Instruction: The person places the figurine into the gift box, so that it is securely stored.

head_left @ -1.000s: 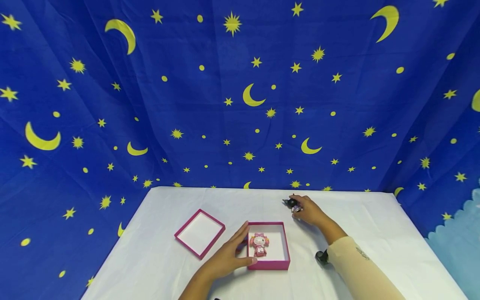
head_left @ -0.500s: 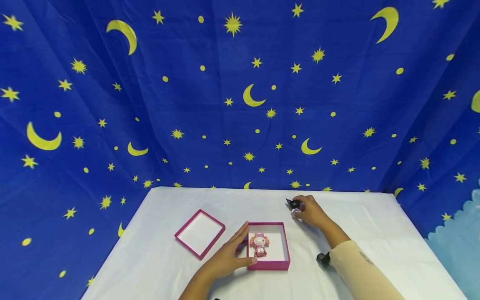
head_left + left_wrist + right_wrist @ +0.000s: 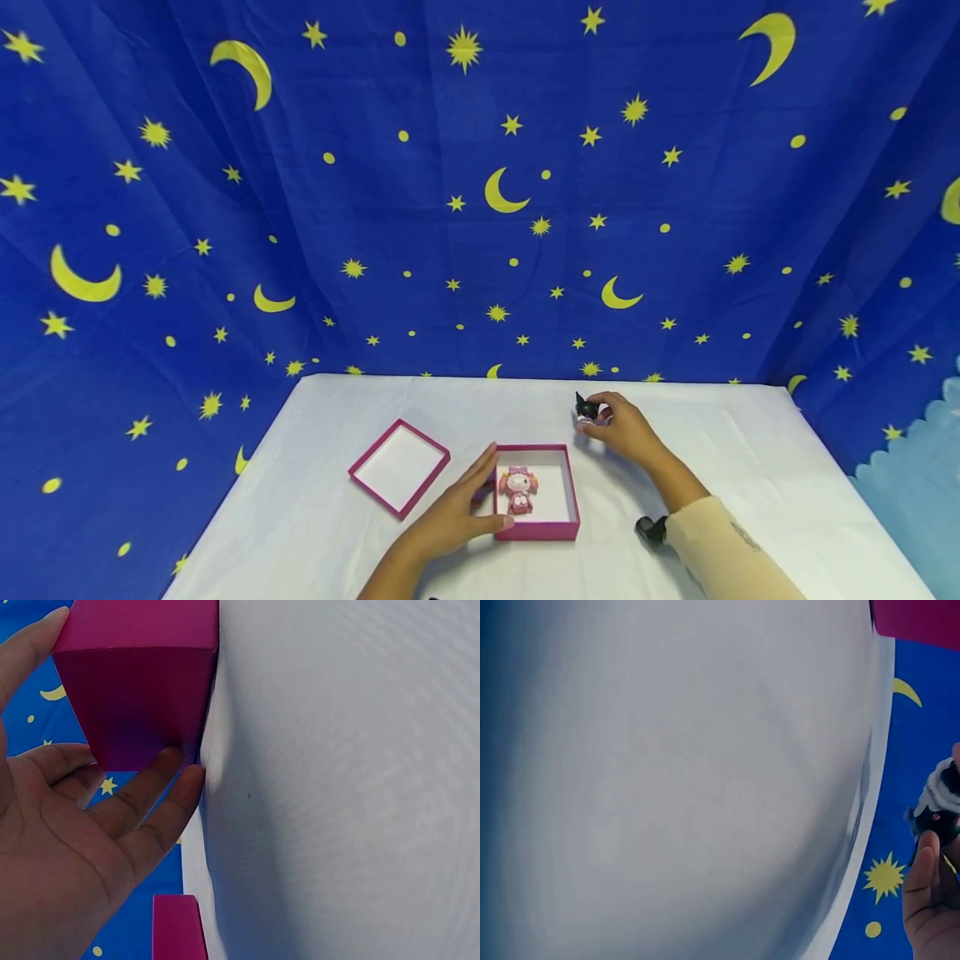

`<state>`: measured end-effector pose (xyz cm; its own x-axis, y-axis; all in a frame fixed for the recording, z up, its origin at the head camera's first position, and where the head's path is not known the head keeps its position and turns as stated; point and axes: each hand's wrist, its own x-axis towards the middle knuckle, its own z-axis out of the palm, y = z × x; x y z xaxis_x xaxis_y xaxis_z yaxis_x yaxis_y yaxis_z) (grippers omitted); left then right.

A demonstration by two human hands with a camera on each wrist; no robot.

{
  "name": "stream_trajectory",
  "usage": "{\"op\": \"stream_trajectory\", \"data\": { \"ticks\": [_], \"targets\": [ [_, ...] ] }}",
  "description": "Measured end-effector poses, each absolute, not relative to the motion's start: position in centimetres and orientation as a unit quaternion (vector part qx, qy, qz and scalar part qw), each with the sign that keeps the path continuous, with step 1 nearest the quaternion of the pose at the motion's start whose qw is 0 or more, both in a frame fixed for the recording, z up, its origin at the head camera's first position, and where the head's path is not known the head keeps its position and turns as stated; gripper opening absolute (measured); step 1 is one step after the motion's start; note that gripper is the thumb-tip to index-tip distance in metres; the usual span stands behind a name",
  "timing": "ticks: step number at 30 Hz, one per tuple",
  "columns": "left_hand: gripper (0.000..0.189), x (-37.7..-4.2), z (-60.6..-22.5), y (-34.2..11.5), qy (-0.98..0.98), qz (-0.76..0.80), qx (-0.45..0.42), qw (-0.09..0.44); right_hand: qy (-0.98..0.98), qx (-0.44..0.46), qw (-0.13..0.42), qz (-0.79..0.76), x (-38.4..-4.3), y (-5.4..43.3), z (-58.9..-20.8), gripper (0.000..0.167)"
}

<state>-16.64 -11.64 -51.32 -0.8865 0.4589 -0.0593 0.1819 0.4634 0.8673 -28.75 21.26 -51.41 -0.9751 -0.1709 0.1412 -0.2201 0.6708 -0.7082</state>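
In the head view, my right hand [image 3: 621, 427] pinches a small figurine [image 3: 587, 407] with a black pointed hood between thumb and fingers, over the far right part of the table. Its white and black body [image 3: 939, 796] shows at the right edge of the right wrist view. My left hand [image 3: 453, 512] rests against the left side of an open magenta box [image 3: 546, 531], thumb at the near wall. The left wrist view shows its fairly straight fingers [image 3: 154, 832] touching the box's outer wall [image 3: 135, 697]. A pink and white figurine [image 3: 518, 490] lies inside, towards the left.
The magenta lid [image 3: 402, 467] lies left of the box with its white inside up. A white cloth covers the table [image 3: 322, 533]. Behind stands a blue curtain [image 3: 420, 233] with yellow moons and stars. A black rounded object [image 3: 651, 532] is at my right sleeve.
The black-hooded figurine has turned from lying tilted leftward to more upright in my right hand's fingers. My right forearm has shifted slightly toward me. The left hand and box have stayed in place.
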Motion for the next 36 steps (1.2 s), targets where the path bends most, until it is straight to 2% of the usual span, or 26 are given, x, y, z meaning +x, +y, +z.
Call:
{"op": "stream_trajectory", "data": {
  "ticks": [8,14,17,26,36],
  "targets": [
    [0.097,-16.7,-51.4,-11.6,0.843,0.484,0.186,0.145,-0.897,0.085,0.027,0.432,-27.8,20.7,-50.9,0.053],
    [0.097,-16.7,-51.4,-11.6,0.842,0.484,0.191,0.144,-0.884,0.112,0.034,0.453,-27.2,20.4,-50.7,0.074],
    [0.097,-16.8,-51.5,-11.6,0.839,0.487,0.193,0.144,-0.882,0.117,0.033,0.455,-26.9,20.3,-50.6,0.078],
    [0.097,-16.7,-51.3,-11.7,0.838,0.488,0.193,0.149,-0.853,0.118,0.030,0.507,-25.6,19.6,-50.3,0.076],
    [0.097,-16.7,-51.3,-11.7,0.843,0.481,0.191,0.144,-0.871,0.141,0.057,0.467,-24.4,19.2,-50.6,0.059]
  ]
}}
